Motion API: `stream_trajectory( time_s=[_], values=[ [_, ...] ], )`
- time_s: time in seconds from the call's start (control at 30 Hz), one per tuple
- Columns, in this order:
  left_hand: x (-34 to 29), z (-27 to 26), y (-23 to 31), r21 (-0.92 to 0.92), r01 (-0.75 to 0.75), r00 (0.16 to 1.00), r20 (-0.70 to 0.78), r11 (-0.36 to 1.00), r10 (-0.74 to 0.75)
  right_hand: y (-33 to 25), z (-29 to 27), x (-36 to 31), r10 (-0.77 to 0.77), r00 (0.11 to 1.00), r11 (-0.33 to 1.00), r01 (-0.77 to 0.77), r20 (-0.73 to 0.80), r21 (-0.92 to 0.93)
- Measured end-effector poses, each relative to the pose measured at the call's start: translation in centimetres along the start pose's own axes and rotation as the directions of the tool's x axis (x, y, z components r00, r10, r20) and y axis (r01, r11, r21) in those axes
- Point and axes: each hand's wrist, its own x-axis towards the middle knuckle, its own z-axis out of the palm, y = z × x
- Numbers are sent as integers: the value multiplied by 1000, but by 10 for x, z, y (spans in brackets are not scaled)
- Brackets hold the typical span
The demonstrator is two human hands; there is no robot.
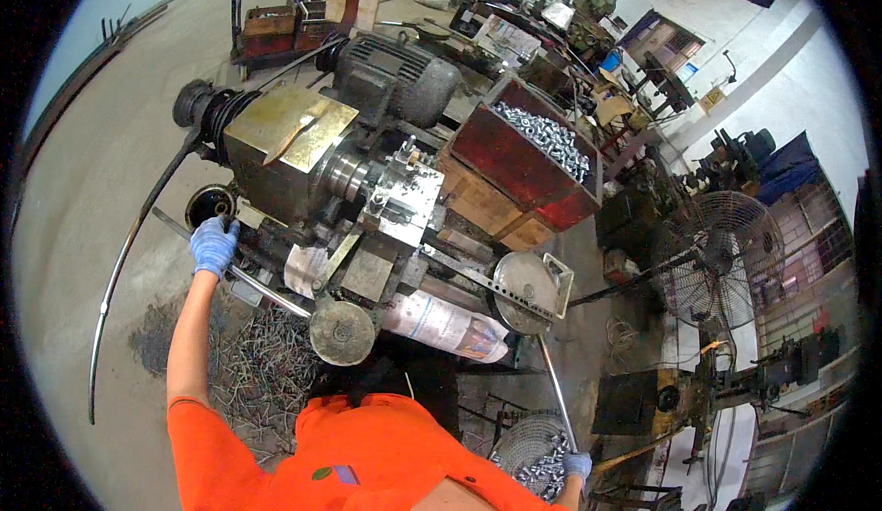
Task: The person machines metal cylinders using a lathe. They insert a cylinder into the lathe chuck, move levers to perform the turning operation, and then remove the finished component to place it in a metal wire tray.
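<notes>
My left hand, in a blue-grey glove, is at the near rim of a dark round pot beside the lathe. Its fingers are curled together. A small metal ring shows just past the fingertips; whether they grip it is hard to see. Low on the right, my right hand, gloved too, closes around the lower end of a long shiny lever. This lever runs up to a round metal disc on the machine. Below it, a mesh basket holds metal parts.
A red bin full of metal nuts stands on a wooden box behind the machine. Metal shavings cover the floor by my left arm. A large fan stands at right. A black hose hangs at left.
</notes>
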Motion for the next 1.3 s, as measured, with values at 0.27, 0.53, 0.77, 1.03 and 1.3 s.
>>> stream_trajectory(
  time_s=[0.27, 0.53, 0.77, 1.03, 1.3],
  values=[
    [-2, -3, 2, 3, -3, 1000, -26, 1000, 3, -1, -1, -5, -38, 999, 999, 38, 10, -10],
    [-4, -9, 7, -36, 2, 999, -36, 999, -3, -2, -1, -7, 56, 998, 998, -56, 43, 0],
    [-3, -9, 5, -51, 13, 1000, -5, 999, -14, -9, -8, -19, 51, 998, 998, -50, -22, 40],
    [-4, -10, 3, -51, 23, 1000, -10, 998, -23, -14, -5, -21, 99, 995, 993, -98, -30, 60],
    [-2, -8, 2, -47, 23, 1000, 7, 999, -23, -8, 3, -18, 99, 995, 995, -100, 8, 22]
  ],
)
